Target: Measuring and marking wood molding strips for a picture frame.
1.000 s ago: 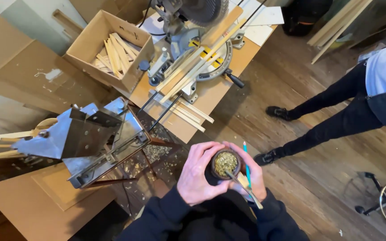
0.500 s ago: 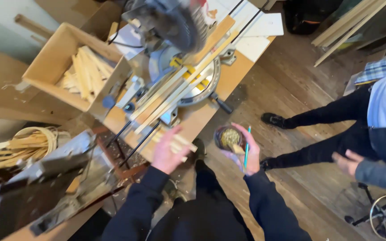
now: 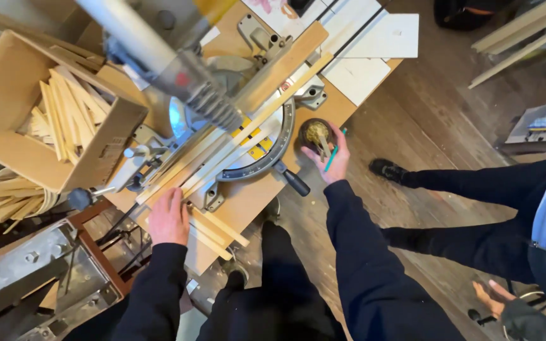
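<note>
The right hand (image 3: 331, 158) wraps around a small round dark cup (image 3: 314, 134) filled with a pale, fibrous, sawdust-like matter, holding it at the right edge of the table (image 3: 248, 202), just beside the curved base of the miter saw (image 3: 222, 120). The same hand pins a thin teal pencil (image 3: 332, 156) and a short pale wooden stick (image 3: 323, 148) against the cup.

The left hand (image 3: 169, 218) lies palm down, fingers flat and unclenched, on the near ends of several long, square-edged light wood strips (image 3: 222, 164). These strips run diagonally across the saw's round metal turntable, which has a grey arc-shaped scale and yellow marks. More short strips (image 3: 219, 230) lie loose on the plywood table top just right of that hand. The saw's black handle knob (image 3: 295, 183) juts from the base toward the right hand.

At the left an open cardboard box (image 3: 7, 151) holds a jumble of short, pale wood offcuts (image 3: 64, 113). Below it a bundle of thin curved wooden slats (image 3: 7, 199) pokes out. A grey, bolted metal machine body (image 3: 26, 278) fills the lower left corner.

On the dark plank floor at the right stands another person in black trousers and a black shoe (image 3: 387, 169), one open hand (image 3: 491, 297) showing low at the right.
</note>
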